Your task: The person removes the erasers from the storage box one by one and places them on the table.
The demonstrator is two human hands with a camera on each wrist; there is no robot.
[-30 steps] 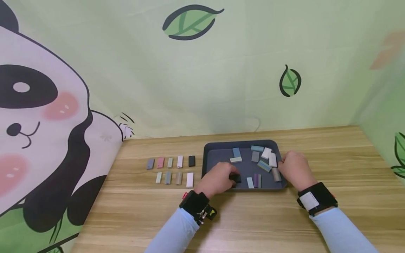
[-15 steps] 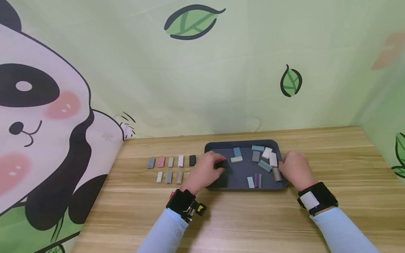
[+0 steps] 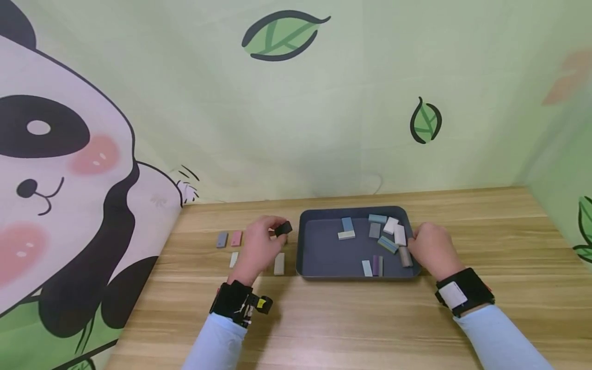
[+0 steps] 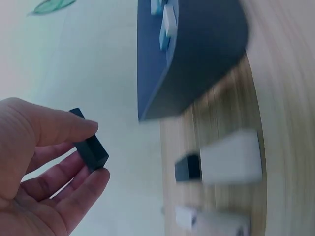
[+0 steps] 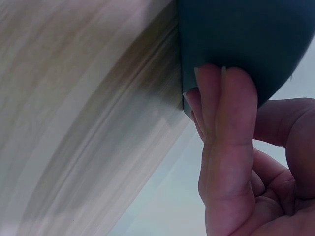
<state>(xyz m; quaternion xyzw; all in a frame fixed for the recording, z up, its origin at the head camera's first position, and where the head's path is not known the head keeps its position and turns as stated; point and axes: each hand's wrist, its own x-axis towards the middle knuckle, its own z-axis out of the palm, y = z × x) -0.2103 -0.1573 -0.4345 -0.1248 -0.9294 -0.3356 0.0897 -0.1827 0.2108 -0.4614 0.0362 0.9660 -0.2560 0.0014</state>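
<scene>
My left hand (image 3: 261, 244) pinches a small black rectangular block (image 3: 283, 228) between thumb and fingertips, held over the rows of blocks on the table. In the left wrist view that black block (image 4: 91, 150) is tilted, well above the tabletop. A dark grey-blue tray (image 3: 319, 278) lies to the right of this hand. At the tray's right end my right hand (image 3: 432, 249) grips the rim; the right wrist view has its fingers (image 5: 236, 108) against the outer wall and the thumb behind it. Part of the block rows is hidden under my left hand.
Inside the tray several small blocks sit mostly on the right, among them a white block (image 3: 400, 235), a purple block (image 3: 375, 265) and a brown block (image 3: 405, 256). On the table stand a pink block (image 3: 237, 238) and a blue-grey block (image 3: 222, 239). A printed cloth (image 3: 361, 103) hangs behind.
My left hand has lifted the black block out of the tray and carried it left over the rim, above the table rows. The right hand stays at the tray's right rim.
</scene>
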